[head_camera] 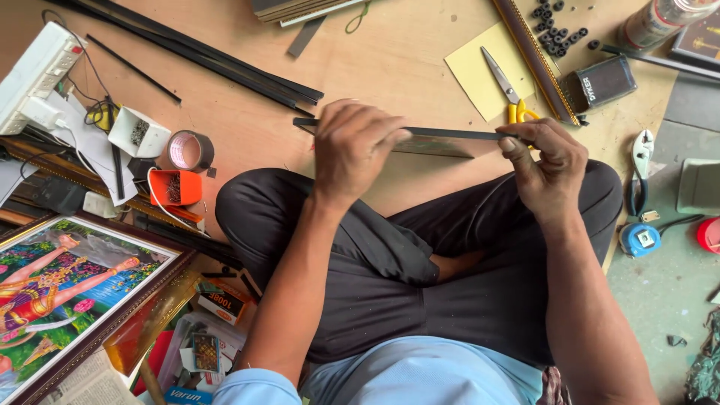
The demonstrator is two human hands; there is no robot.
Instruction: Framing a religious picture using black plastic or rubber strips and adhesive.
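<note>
- the left hand (352, 150) wraps its fingers over a thin dark panel (435, 140), seen edge-on, gripping it near its left end.
- the right hand (546, 166) pinches the panel's right end.
- the panel stands above the crossed legs, over the wooden board (375, 60).
- yellow-handled scissors (504, 84) lie on a yellow sheet (476, 71) just beyond.
</note>
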